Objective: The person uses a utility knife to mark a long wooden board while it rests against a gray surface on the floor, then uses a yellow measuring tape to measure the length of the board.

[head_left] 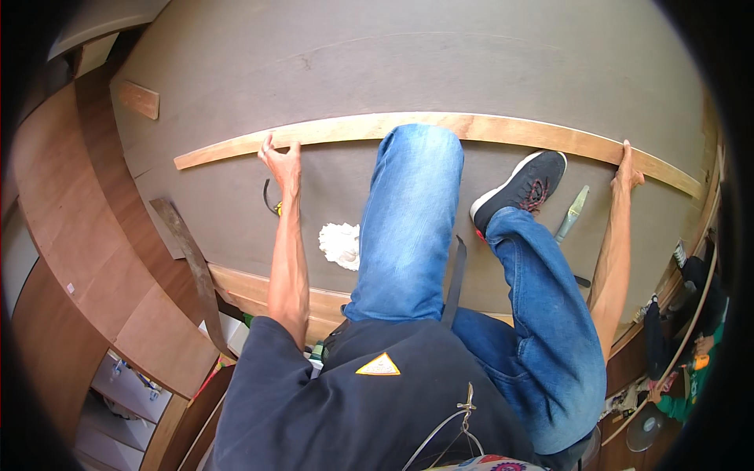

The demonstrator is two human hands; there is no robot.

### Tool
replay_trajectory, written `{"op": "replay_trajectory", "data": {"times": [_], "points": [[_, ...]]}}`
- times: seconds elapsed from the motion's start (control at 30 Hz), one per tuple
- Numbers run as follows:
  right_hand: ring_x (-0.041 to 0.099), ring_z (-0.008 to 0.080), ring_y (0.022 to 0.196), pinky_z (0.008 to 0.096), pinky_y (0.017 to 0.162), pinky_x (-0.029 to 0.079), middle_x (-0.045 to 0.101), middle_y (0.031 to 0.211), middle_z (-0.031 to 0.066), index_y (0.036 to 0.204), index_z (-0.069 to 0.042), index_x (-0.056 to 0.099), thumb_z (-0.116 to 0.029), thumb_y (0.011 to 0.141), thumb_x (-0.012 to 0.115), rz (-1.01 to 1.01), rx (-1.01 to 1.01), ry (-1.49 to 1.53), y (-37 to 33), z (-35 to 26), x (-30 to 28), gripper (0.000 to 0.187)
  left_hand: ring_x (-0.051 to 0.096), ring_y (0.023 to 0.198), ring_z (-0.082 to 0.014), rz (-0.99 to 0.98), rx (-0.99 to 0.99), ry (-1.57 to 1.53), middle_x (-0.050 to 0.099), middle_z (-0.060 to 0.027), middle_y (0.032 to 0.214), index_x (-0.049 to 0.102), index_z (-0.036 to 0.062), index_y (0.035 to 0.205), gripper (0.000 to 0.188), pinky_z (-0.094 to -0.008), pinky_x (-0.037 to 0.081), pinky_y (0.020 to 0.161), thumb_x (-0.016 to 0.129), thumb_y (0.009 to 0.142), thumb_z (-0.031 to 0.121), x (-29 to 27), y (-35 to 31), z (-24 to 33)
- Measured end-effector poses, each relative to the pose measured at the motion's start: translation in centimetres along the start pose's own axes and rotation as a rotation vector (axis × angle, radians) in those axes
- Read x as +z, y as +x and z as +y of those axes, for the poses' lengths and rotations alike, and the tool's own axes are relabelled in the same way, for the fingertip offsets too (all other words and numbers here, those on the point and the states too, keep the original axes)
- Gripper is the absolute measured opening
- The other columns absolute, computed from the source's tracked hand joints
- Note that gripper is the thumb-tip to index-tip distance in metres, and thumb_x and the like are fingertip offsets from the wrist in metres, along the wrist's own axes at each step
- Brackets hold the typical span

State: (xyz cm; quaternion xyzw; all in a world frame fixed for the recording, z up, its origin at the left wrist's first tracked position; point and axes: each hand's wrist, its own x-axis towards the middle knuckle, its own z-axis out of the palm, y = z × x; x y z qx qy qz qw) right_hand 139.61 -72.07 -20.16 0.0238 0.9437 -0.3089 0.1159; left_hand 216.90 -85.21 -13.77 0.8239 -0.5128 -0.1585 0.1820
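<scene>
A long, light wooden strip (345, 128) lies across the grey-brown board and looks curved in this view. My left hand (283, 163) is at its near edge left of the middle, fingers curled, with thumb and fingertip against the wood. Toward the other end, my right hand (627, 174) grips the strip, thumb over the top and part of the fingers hidden. My jeans-covered knee (420, 157) rests against the strip between the hands. A putty knife or flat brush (573, 213) lies by my right forearm, near my dark shoe (525, 188).
A crumpled white cloth or paper (340, 245) lies left of my knee. Beside my left forearm is a yellow-and-black tape measure (276, 207), partly hidden. A small wood piece (140, 100) sits at the far left; a dark narrow plank (188, 255) leans nearer. Another person's green sleeve (683, 404) shows at lower right.
</scene>
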Motion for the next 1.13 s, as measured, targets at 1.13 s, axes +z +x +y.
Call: {"op": "replay_trajectory", "data": {"times": [1.13], "points": [[0.059,0.0274,0.118,0.0398,0.101,0.048,0.062,0.127,0.0232,0.129,0.010,0.057,-0.037,0.082,0.079,-0.015,-0.039,0.041,-6.7,-4.5,-0.8,0.070,0.068,0.092,-0.0211,0.316,-0.753,-0.861,0.062,-0.0130,0.115,0.017,0.0063,0.146,0.106,-0.0351,0.062,0.076,0.090,0.069,0.008,4.5,3.8,-2.1]]}}
